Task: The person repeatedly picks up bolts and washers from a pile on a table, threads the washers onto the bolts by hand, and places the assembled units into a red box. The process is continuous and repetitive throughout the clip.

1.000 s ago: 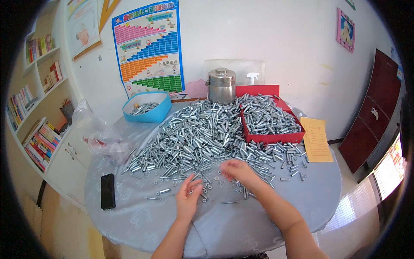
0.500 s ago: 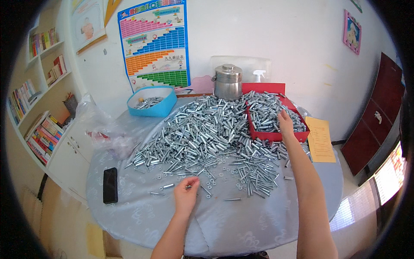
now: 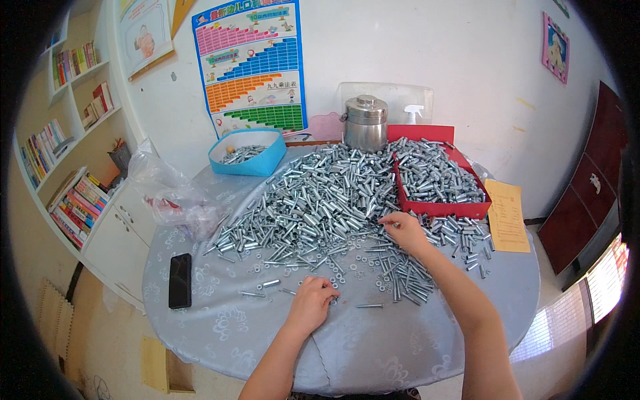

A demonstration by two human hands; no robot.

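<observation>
Head view, itemising: one left hand (image 3: pixel 311 301) curling its grip closed over small hardware on the counter (image 3: pixel 220 320); one right hand (image 3: pixel 404 229) pinching a bolt at the edge of one large bolt pile (image 3: pixel 320 200). One red tray (image 3: pixel 467 209), one blue tray (image 3: pixel 257 163), one steel canister (image 3: pixel 365 123), one black phone (image 3: pixel 180 280) sitting around.
</observation>
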